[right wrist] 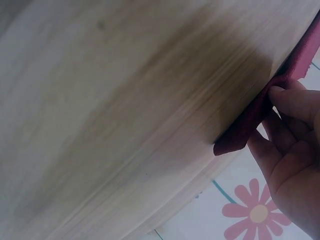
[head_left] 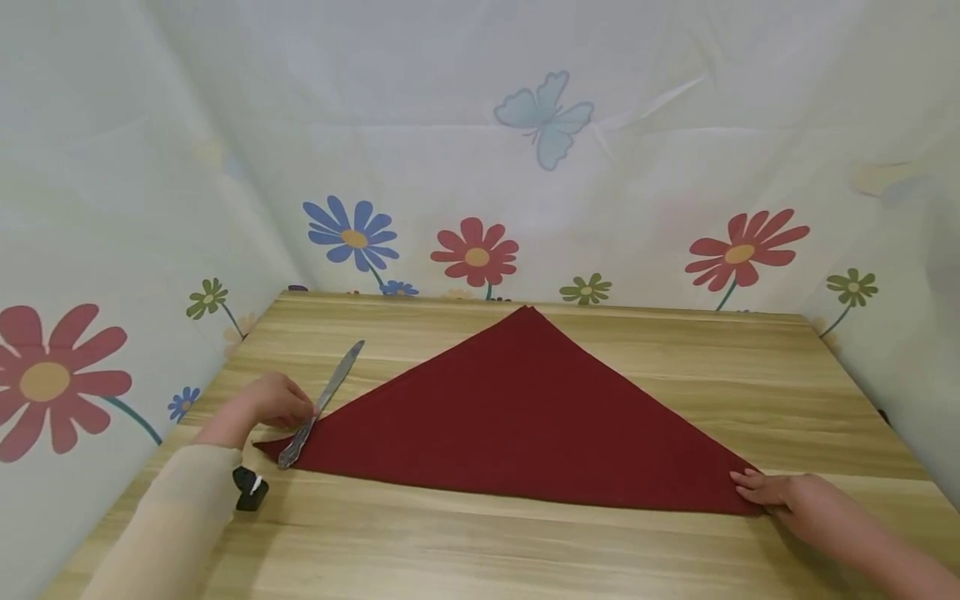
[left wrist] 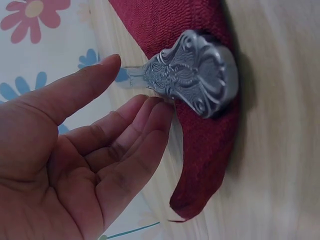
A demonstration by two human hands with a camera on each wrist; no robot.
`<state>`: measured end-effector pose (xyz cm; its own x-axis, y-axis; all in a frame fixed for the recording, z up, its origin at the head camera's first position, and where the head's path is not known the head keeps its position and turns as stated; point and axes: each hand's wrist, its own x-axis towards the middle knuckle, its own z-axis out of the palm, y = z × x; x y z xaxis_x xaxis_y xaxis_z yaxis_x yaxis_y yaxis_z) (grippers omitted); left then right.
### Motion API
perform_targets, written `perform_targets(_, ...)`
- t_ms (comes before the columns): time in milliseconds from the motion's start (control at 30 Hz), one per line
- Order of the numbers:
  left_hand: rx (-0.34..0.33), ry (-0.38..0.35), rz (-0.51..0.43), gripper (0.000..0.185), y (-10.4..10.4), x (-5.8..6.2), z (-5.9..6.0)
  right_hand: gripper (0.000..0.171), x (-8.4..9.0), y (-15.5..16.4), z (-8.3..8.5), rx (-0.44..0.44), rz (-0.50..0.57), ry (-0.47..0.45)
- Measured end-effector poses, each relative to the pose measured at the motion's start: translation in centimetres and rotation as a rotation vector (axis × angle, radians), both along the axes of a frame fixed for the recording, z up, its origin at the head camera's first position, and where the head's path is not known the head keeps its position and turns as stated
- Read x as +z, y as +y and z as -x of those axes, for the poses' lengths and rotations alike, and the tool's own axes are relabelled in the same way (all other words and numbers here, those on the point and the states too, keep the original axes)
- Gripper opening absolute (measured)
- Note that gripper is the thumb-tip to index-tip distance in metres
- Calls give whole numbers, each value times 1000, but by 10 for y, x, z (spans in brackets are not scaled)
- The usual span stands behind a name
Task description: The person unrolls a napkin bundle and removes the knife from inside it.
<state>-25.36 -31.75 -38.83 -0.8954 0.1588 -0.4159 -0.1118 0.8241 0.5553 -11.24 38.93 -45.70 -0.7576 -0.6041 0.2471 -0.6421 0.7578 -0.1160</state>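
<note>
A dark red cloth napkin (head_left: pixel 525 417), folded into a wide triangle, lies on the table with its peak toward the far edge. Across its left corner rests a silver table knife (head_left: pixel 337 383), its ornate handle (left wrist: pixel 195 75) on the cloth and its blade reaching past it. My left hand (head_left: pixel 272 400) is right beside the knife, with thumb and fingers spread to either side of it in the left wrist view. At the opposite corner, my right hand (head_left: pixel 795 498) pinches the cloth (right wrist: pixel 242 127) between thumb and fingers.
The wood-grain table (head_left: pixel 420 550) is enclosed by a white curtain (head_left: pixel 420 100) printed with flowers and a butterfly. A small black object (head_left: pixel 251 490) shows beside the left sleeve (head_left: pixel 176 508).
</note>
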Motion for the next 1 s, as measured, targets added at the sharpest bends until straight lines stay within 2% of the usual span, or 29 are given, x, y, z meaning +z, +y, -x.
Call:
perform_targets(133,-1,-1,17,24,1,-1,0,41,1,-1,1,-19,-21,-35)
perform_targets(400,42,-2,14,16,3,-4,0,36,4,-2,1,-74,-66,-131)
perform_targets(667,60,9,28,10,6,-7,-1,37,3,-2,-1,-68,-48,-86)
perform_targets(1000,79,-50,-8,10,4,-7,2,38,4,-3,0,-72,-63,-80)
